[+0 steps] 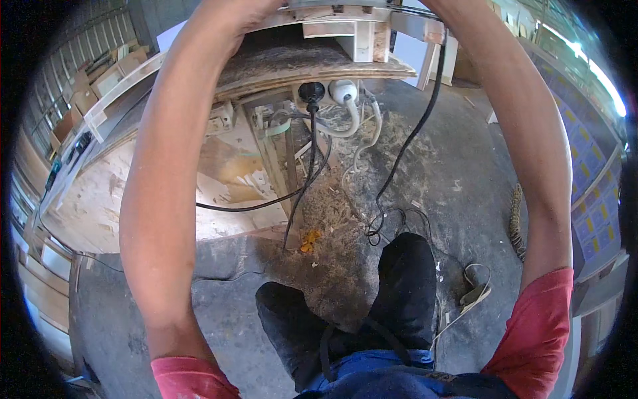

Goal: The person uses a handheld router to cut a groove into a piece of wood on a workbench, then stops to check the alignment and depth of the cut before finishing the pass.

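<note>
Both my forearms reach up and away, past the upper edge of the head view. Of my left hand (256, 12), only the part by the wrist shows, beside the edge of a workbench (286, 80); its fingers are cut off by the frame. My right forearm (515, 93) leaves at the top, and the hand itself lies outside the picture. Between the arms, on the bench, stands a pale wooden frame piece (362, 41). A black cable (432, 100) hangs down near my right arm. What either hand holds cannot be seen.
Under the bench edge, a black plug (311, 93) and a white plug (343, 92) have cords hanging down. A stained board (232, 173) lies low at left. Cable loops (392, 223), sawdust and an orange scrap (309, 241) lie on the floor near my knees.
</note>
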### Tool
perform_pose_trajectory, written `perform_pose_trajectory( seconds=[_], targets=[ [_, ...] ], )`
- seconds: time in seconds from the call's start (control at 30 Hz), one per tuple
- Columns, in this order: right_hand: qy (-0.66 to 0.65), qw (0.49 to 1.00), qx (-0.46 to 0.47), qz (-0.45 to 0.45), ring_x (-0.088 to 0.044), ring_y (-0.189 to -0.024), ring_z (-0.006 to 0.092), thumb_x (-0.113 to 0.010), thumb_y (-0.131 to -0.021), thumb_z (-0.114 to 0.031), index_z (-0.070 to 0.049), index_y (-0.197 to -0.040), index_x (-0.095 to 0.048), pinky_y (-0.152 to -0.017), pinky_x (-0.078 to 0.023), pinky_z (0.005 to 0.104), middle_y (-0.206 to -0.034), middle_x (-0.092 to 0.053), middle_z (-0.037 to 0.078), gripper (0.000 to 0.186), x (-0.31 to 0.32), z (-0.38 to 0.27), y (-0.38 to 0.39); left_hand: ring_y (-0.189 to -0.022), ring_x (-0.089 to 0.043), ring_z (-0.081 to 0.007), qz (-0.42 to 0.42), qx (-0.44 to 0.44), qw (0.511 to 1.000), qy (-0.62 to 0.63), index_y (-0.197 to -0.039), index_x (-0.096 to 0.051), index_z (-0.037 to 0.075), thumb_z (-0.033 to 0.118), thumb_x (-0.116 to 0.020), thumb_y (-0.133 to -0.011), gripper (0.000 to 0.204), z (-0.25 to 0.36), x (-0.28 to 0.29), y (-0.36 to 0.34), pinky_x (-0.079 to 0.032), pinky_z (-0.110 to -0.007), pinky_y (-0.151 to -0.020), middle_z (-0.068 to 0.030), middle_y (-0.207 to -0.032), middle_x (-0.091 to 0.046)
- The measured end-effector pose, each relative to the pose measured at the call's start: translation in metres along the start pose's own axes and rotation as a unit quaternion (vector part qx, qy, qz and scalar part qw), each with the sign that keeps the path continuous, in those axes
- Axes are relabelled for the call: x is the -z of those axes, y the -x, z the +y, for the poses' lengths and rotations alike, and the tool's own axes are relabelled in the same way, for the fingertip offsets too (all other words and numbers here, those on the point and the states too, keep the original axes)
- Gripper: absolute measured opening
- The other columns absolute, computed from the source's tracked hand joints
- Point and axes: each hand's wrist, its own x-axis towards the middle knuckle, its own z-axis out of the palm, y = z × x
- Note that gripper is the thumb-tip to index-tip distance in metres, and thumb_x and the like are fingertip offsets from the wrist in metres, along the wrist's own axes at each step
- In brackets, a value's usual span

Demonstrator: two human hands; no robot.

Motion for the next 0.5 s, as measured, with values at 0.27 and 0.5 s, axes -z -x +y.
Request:
perform_pose_trajectory(
  seconds=[0.27, 0.5],
  targets=[
    [-0.013, 0.999, 0.037, 0.000, -0.070, -0.080, 0.0200, -0.075, -0.091, -0.041, 0.002, -0.105, -0.072, -0.071, -0.057, 0.0349, -0.094, -0.072, 0.011, 0.046, 0.001, 0.005, 0.003, -0.066, -0.059, -0.0132, -0.035, 0.011, 0.994, -0.099, -0.102, -0.081, 0.002, 0.031, -0.075, -0.087, 0.033, 0.010, 0.012, 0.002, -0.046, -0.028, -0.065, -0.0047, -0.080, -0.072],
    [-0.013, 0.999, 0.034, -0.032, -0.070, -0.079, 0.0194, -0.075, -0.091, -0.040, 0.003, -0.106, -0.070, -0.070, -0.057, 0.0352, -0.094, -0.072, 0.011, 0.046, 0.006, 0.002, 0.007, -0.062, -0.053, -0.0089, -0.006, -0.046, 0.994, -0.096, -0.110, -0.079, -0.002, 0.036, -0.067, -0.095, 0.043, -0.007, 0.016, 0.015, -0.043, -0.027, -0.063, -0.0009, -0.072, -0.068]
  ],
)
